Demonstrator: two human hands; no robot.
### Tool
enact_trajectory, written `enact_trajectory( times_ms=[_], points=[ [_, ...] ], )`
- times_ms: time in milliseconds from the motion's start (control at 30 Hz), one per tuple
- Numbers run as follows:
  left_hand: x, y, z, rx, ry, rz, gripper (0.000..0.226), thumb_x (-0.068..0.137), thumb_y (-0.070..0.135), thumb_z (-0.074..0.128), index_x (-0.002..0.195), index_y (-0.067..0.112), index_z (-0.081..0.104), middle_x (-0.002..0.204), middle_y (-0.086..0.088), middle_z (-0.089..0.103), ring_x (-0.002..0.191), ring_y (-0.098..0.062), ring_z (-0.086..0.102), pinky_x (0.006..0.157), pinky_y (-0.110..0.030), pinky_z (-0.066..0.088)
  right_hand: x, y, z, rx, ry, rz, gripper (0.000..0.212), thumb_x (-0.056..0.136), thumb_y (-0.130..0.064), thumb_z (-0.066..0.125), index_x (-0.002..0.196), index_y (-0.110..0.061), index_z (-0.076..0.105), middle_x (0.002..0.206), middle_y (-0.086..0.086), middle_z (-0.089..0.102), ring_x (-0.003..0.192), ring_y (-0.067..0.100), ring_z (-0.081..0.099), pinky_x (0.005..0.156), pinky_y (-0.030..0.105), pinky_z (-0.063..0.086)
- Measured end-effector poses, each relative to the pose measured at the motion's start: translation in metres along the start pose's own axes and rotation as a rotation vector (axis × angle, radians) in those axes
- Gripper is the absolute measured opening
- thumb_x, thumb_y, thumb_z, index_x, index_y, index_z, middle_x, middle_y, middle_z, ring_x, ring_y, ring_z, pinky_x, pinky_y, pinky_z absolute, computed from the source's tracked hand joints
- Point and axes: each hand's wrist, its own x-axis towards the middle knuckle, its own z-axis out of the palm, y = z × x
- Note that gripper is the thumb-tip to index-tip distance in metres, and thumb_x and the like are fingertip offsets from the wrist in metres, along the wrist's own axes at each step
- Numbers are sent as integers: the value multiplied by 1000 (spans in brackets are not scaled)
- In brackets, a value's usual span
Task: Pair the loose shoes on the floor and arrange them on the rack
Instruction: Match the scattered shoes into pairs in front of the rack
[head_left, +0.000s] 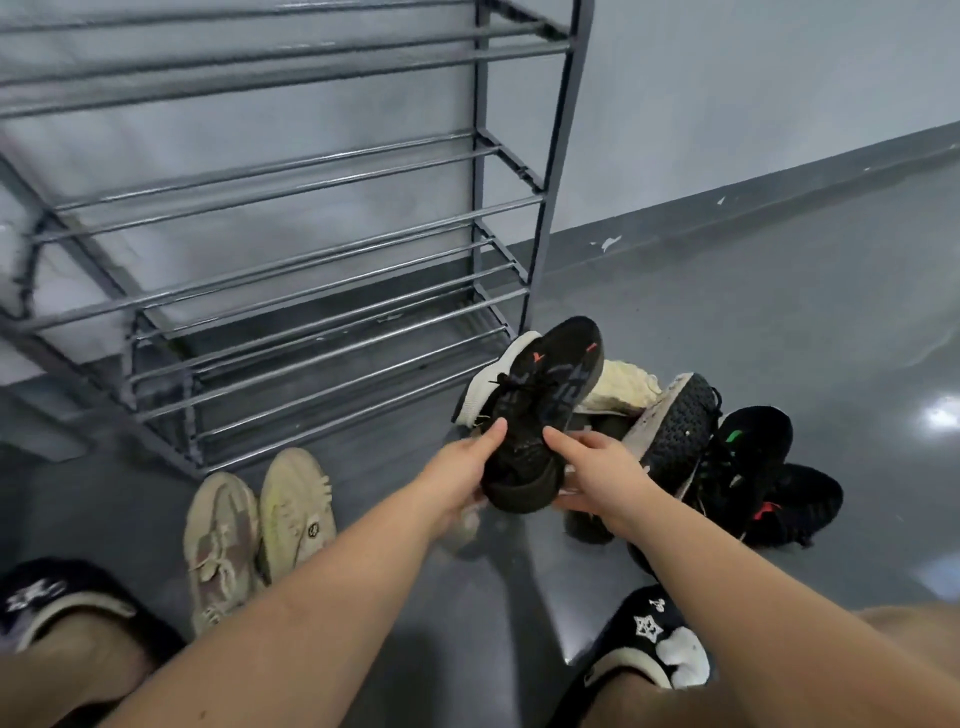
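Your 2 slippered feet (647, 642) frame the work; beige pair (260, 530) already sits matched before the rack (322, 291). Left hand (462, 473) and right hand (597, 467) clasp 2 black sneakers (530, 415) heel-down, likely comparing. Unsorted pile (727, 452) lies beyond.

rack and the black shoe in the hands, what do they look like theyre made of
The rack: looks like painted or coated metal, judging by its thin grey tubular bars with glossy highlights. The black shoe, held by the left hand and right hand: apparently knit fabric, with a textured matte upper.
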Motion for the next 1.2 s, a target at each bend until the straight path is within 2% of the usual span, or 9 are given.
enact_trajectory(
  times_ms=[67,233,333,400,467,600,900,1067,1200],
  points=[
    [-13,3,-30,-50,7,12,22,91,34,56,93,14,66,86,1,70,68,-6,68,57,-18,52,-5,-5,23,-28,-81,-21,19,92,-27,59,106,-13,63,103,5,69,89,21,65,69,36,57],
    [-46,1,-102,-142,49,-21,16,87,27,61,93,13,67,93,-3,69,85,-16,63,80,-28,49,-8,-9,81,-148,-279,5,26,94,-28,56,113,-12,64,107,7,70,84,18,66,62,30,55],
    [-60,-12,-134,-195,97,-42,18,87,29,62,96,15,65,89,-1,69,81,-14,64,72,-24,51,-9,-9,113,-234,-360,49,26,96,-29,53,112,-11,62,100,5,68,80,14,64,59,27,55],
    [-68,-21,-149,-212,121,-59,18,88,29,61,99,15,64,86,2,68,77,-11,63,65,-22,49,-6,-6,130,-293,-405,75,21,97,-30,51,104,-13,62,93,4,67,80,17,62,72,36,56],
    [-70,-30,-160,-231,160,-74,28,87,28,63,110,12,62,92,0,68,81,-13,63,68,-23,51,-1,-1,145,-346,-421,101,20,98,-29,50,101,-14,62,92,5,66,81,20,61,82,42,53],
    [-65,-43,-168,-249,188,-137,38,88,28,63,120,7,58,106,-5,66,96,-19,62,88,-28,49,5,6,165,-431,-395,141,21,100,-27,45,110,-14,59,93,7,63,72,18,58,63,31,51],
    [-28,-65,-165,-359,156,-290,21,89,20,61,104,5,58,94,-8,66,83,-16,64,70,-24,54,46,21,168,-587,-352,251,27,101,-24,42,119,-10,57,100,9,62,89,23,58,88,40,50],
    [-9,-73,-166,-367,169,-343,40,91,17,59,124,-4,52,107,-16,65,87,-20,64,68,-24,57,68,28,172,-637,-378,288,30,102,-19,40,126,-8,54,100,8,59,73,14,56,61,24,47],
    [3,-78,-171,-348,189,-348,38,92,12,57,127,0,51,121,-17,61,102,-23,59,82,-28,52,85,36,179,-684,-398,287,31,102,-16,38,129,-8,52,113,12,60,90,22,57,59,24,45]
  ],
)
